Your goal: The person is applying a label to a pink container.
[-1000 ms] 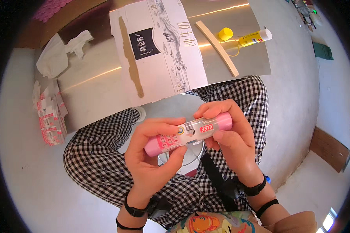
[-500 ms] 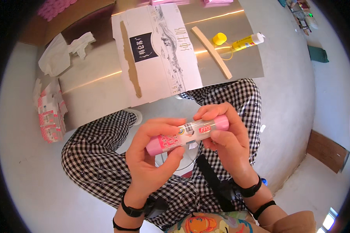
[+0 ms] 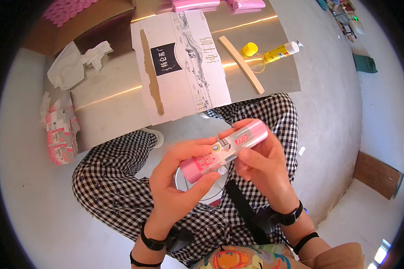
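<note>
A pink roll, by its look of plastic bags point(image 3: 224, 151), is held over my lap with its right end tilted up. A white and pink printed paper label wraps its middle. My left hand point(image 3: 177, 177) grips the lower left end between thumb and fingers. Round the upper right end, my right hand point(image 3: 267, 163) is closed, thumb on the label's near side and fingers behind, partly hidden. Beyond my knees, a flattened white carton sheet point(image 3: 188, 89) with a torn brown strip lies on the metal table point(image 3: 107, 123).
Right of the carton lie a wooden stick point(image 3: 241, 65), a yellow cap point(image 3: 250, 49) and a yellow glue bottle point(image 3: 280, 52). Stacked labels point(image 3: 60, 136) sit at the table's left edge, near white crumpled plastic point(image 3: 66, 67). Pink rolls point(image 3: 195, 5) and a cardboard box point(image 3: 103, 24) are at the back.
The roll has tilted more steeply, its right end rising and its left end shifting right. Both hands keep their hold, and the left has moved slightly right.
</note>
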### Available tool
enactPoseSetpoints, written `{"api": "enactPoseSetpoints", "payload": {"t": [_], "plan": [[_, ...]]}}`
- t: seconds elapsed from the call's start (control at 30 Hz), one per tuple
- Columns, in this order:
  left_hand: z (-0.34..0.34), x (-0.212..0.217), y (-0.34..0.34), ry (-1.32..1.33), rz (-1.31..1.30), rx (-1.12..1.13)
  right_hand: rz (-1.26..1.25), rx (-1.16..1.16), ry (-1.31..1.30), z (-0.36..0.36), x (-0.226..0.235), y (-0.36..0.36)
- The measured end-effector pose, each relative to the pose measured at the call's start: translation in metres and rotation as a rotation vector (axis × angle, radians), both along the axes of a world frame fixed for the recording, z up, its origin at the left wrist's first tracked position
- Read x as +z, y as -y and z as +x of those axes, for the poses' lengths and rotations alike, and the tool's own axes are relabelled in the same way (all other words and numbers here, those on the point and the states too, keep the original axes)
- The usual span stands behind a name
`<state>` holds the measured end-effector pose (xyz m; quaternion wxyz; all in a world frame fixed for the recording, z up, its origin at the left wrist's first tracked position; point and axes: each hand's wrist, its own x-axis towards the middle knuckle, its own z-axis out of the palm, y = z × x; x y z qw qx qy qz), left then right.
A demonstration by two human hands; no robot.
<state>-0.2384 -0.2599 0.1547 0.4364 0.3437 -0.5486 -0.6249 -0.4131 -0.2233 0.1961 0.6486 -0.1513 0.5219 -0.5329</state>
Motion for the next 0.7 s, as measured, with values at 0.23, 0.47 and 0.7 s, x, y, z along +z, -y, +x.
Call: {"api": "enactPoseSetpoints", "payload": {"t": [0.23, 0.47, 0.7], "plan": [[0.011, 0.006, 0.006, 0.262, -0.285, 0.093, -0.093, -0.022, -0.206, -0.009, 0.004, 0.001], [0.007, -0.001, 0.007, 0.365, -0.562, 0.082, -0.098, 0.054, -0.221, -0.007, 0.000, -0.003], [0.008, -0.005, 0.005, 0.419, -0.583, 0.031, -0.127, 0.069, -0.287, -0.002, 0.002, -0.002]]}}
